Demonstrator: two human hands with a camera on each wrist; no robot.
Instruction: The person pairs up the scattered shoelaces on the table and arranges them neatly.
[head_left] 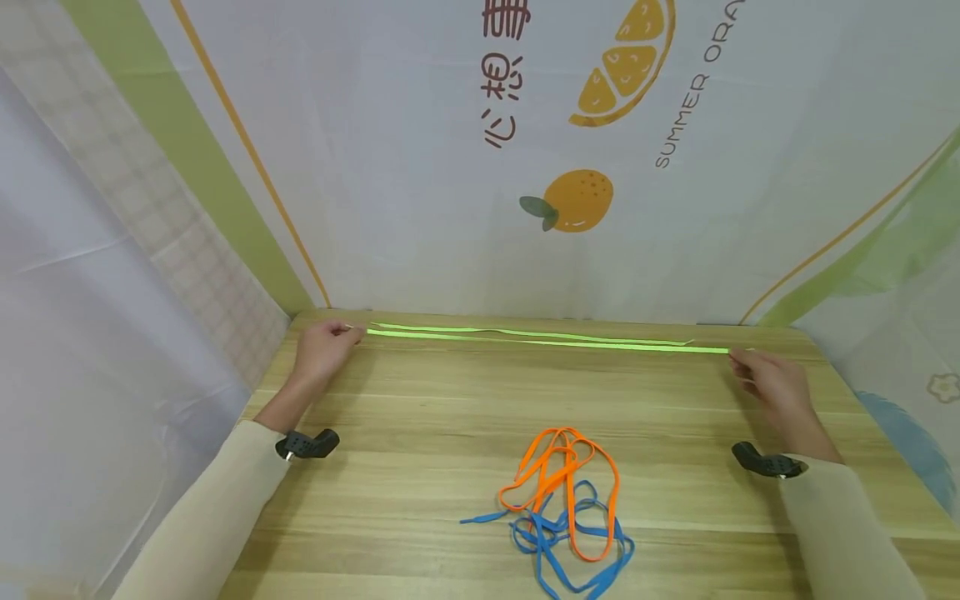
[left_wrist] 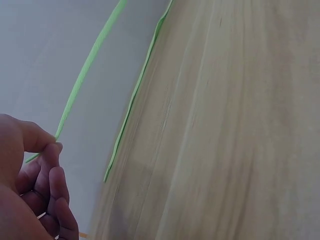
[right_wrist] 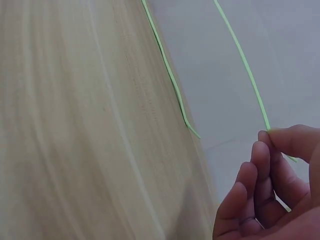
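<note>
There are 2 green laces point(head_left: 697, 348), 1 orange tangle point(head_left: 558, 479), 1 blue tangle point(head_left: 551, 526).

orange lace point(head_left: 556, 481): looped, partly over blue lace point(head_left: 547, 541) | wooden table point(head_left: 405, 467): under both | printed curtain point(head_left: 420, 208): behind table

A held shoelace point(left_wrist: 76, 89) spans left hand point(head_left: 324, 350) to right hand point(head_left: 777, 383), beside a rear shoelace point(left_wrist: 132, 100) far back on the counter point(head_left: 420, 442); nearer, an upper shoelace point(head_left: 555, 481) partly overlies a lower shoelace point(head_left: 546, 542).

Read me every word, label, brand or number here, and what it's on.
"SUMMER ORA": on the printed curtain, cut off at the picture's top.
"心想": same curtain; the character above is partly cut off.
I see no readable text on the green laces.
</note>
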